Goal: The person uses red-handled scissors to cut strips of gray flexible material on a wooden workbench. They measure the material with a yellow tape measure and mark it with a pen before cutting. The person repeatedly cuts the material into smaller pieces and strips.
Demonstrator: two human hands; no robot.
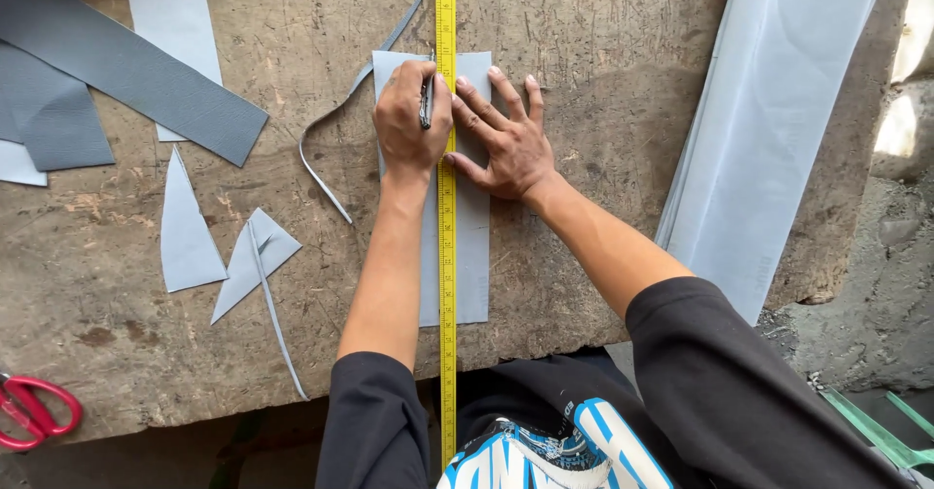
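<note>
Left hand (411, 119) fisted round a small dark tool (426, 103), mostly hidden, kind unclear. Right hand (506, 139) spread flat, pinning yellow tape (447, 255) along a grey strip (472, 246) on the bench (584, 41). Scissors (34, 409) cut off at left edge.

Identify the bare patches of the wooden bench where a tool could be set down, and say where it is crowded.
Bare wood lies between the right hand and the pale roll, and along the near edge between scissors and left hand. The far left is crowded with grey offcuts.
</note>
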